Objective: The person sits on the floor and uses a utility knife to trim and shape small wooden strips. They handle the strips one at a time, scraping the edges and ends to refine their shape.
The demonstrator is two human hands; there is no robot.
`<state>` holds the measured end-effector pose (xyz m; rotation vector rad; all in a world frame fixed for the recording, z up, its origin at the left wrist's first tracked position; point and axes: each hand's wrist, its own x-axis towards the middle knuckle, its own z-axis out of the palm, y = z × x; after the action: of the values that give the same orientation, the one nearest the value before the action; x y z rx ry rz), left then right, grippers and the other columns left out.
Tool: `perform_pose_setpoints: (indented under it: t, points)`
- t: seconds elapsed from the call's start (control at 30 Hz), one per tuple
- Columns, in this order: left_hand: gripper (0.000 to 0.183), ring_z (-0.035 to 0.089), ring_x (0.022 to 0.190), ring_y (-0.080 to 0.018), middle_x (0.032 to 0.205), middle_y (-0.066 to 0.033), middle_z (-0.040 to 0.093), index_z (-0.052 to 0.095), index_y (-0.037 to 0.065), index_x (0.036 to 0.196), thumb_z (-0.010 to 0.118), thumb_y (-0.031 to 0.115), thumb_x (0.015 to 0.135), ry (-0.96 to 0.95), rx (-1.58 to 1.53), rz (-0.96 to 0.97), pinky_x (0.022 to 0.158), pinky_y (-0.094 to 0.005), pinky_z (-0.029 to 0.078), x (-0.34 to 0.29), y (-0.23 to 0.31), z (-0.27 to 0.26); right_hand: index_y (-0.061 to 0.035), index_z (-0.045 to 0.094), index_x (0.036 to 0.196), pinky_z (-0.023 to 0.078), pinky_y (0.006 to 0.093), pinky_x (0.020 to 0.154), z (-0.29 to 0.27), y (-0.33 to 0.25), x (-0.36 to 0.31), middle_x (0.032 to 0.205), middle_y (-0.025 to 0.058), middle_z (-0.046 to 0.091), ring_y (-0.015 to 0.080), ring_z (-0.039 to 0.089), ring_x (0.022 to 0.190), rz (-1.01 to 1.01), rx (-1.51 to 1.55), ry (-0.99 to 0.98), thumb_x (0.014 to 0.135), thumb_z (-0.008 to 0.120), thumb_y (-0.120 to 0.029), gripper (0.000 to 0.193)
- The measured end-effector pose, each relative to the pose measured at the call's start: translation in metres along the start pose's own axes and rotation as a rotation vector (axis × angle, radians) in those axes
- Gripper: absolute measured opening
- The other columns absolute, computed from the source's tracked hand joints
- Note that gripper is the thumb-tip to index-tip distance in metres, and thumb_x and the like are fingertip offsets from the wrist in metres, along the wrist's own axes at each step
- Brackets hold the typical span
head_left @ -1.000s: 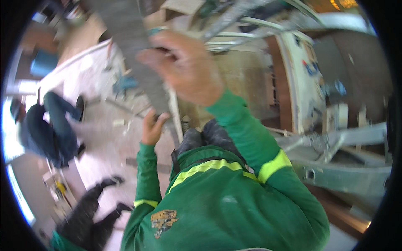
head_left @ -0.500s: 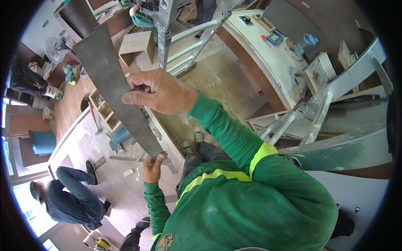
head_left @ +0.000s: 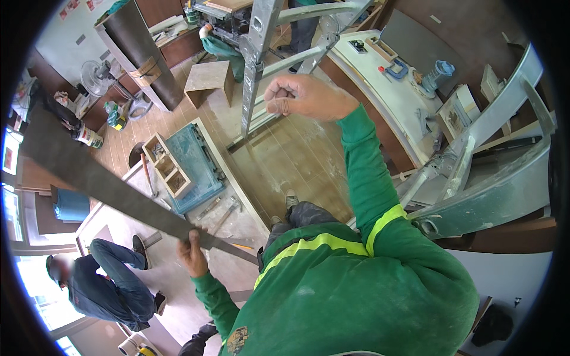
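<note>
My left hand (head_left: 192, 256) grips a long, thin dark grey strip (head_left: 130, 197) close to its lower end, fingers wrapped over its edge. The strip slants up and away to the left, its far end smeared by motion. Raised at the upper middle, my right hand (head_left: 310, 97) has its fingers curled in and nothing visible in them; it is apart from the strip, beside the stepladder (head_left: 256, 71). Below the strip, a pale work surface carries a blue case (head_left: 199, 163), a divided wooden box (head_left: 186, 188), a hammer (head_left: 146, 173) and a pencil (head_left: 241, 246).
A person (head_left: 113, 279) sits at the lower left; another person's legs (head_left: 303, 35) show beyond the ladder. An open box-shaped board piece (head_left: 209, 80), a rolled dark sheet (head_left: 145, 50) and a fan (head_left: 97, 77) stand farther off. At right, a white counter (head_left: 380, 77) holds tools.
My right hand has let go of the strip and moved up and right. The strip has swung left and down, still in my left hand, which has moved slightly left and lower.
</note>
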<state>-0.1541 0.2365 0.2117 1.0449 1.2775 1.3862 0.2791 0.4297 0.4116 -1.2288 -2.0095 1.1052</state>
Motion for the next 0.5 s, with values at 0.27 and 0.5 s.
perform_pose_setpoints:
  t: [0.27, 0.5]
  points:
    - [0.021, 0.072, 0.098, -0.0175, 0.111, -0.0093, 0.077, 0.075, -0.001, 0.118, 0.065, 0.008, 0.103, 0.412, 0.169, -0.009, 0.088, -0.0320, 0.056, -0.057, 0.004, -0.080, -0.0118, 0.063, 0.129, 0.045, 0.0304, 0.079, 0.076, 0.212, 0.099, 0.106, 0.0012, 0.058, 0.0141, 0.056, 0.094, 0.196, -0.296, -0.544, 0.106, 0.059, -0.039, 0.036]
    - [0.021, 0.070, 0.094, -0.0321, 0.103, -0.0162, 0.071, 0.070, 0.001, 0.113, 0.075, 0.007, 0.093, 0.214, 0.236, 0.322, 0.082, -0.0409, 0.054, -0.007, 0.075, 0.075, -0.0010, 0.070, 0.130, 0.044, 0.0488, 0.115, 0.120, 0.410, -0.058, 0.137, 0.0267, 0.065, 0.0405, 0.059, 0.133, 0.664, -0.666, -0.889, 0.085, 0.074, -0.057, 0.072]
